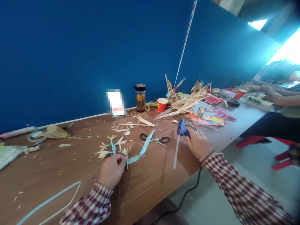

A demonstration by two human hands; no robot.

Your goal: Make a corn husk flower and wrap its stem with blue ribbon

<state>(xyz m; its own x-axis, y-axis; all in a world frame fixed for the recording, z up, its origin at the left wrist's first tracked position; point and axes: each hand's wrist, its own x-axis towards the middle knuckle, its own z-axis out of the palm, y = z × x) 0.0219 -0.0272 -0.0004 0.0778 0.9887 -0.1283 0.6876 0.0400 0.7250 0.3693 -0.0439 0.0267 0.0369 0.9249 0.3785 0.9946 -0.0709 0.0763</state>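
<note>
My left hand (113, 169) is closed in a pinch at the end of a light blue ribbon (142, 151). A stem of pale husk flowers (112, 147), wrapped partly in the same blue, sticks out above this hand; a thin wire runs down below it. To the right, my right hand (199, 144) is wrapped round a blue hot glue gun (182, 127), partly hidden by the fingers. A translucent glue stick (176, 153) juts from the gun towards me. Between the hands, dark-handled scissors (155, 139) lie on the wooden table, partly under the ribbon.
Behind stand a dark-lidded jar (141, 98), a red paper cup (162, 105) and a pixelated bright object (116, 103). Dried corn husks (187, 101) and coloured paper (211, 120) cover the back right. A black cord (187, 200) hangs off the edge. Another person's arm (281, 98) is far right.
</note>
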